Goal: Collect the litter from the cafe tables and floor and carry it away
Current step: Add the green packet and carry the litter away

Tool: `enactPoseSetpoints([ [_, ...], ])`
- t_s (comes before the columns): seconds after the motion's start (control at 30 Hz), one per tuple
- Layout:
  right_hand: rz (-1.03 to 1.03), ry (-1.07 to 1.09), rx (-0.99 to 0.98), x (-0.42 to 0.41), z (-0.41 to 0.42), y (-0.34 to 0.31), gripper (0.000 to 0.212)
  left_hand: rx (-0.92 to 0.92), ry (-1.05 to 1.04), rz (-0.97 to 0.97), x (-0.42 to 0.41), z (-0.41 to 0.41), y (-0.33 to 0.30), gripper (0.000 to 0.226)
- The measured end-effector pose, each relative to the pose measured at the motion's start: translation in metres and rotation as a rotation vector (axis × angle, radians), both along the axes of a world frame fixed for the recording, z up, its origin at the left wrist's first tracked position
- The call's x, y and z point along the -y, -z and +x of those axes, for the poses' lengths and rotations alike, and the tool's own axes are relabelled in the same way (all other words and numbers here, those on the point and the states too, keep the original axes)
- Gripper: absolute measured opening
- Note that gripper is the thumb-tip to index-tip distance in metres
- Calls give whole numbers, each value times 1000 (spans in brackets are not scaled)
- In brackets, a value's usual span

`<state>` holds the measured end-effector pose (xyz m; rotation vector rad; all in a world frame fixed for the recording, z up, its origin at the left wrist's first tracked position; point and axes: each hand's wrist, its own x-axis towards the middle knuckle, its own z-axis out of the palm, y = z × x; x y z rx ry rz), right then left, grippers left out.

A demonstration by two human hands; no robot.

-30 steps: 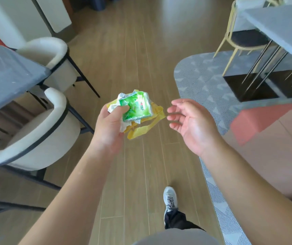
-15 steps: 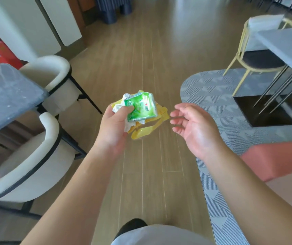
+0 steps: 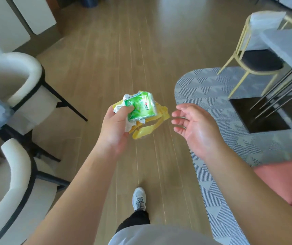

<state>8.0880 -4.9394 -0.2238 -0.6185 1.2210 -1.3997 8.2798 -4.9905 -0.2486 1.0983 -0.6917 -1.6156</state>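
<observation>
Litter bunched in the left hand, right hand empty beside it.

Left hand [image 3: 114,129] grips a bundle above the wooden floor [image 3: 106,68]: a green packet [image 3: 140,107] on top, pinned by the thumb, crumpled white paper [image 3: 129,125] under it, and yellow plastic strips [image 3: 148,129] trailing out below and to the right. Whether the packet holds anything cannot be told. Right hand [image 3: 197,129] hangs just beside the bundle, palm up, fingers loosely spread, holding nothing. Cream chairs [image 3: 12,80] stand left; a patterned rug [image 3: 212,92] lies right.

Left hand [image 3: 114,129] raised ahead, fingers curled in a grip, thumb on top. Right hand [image 3: 195,127] alongside, palm up, fingers relaxed, holding nothing.
</observation>
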Motion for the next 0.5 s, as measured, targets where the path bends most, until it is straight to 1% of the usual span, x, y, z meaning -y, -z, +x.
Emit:
enactPoseSetpoints([
  [0.13,-26,38,-5,69,14,-13,16,-15,61,32,74,11,-5,27],
  [0.2,-50,47,-7,98,21,-17,16,-16,73,8,107,16,-11,28],
  [0.33,-61,41,-12,148,31,-24,16,-6,90,-33,157,24,-23,37],
  [0.5,-69,16,-18,213,35,-23,16,0,67,-41,215,33,-18,32],
])
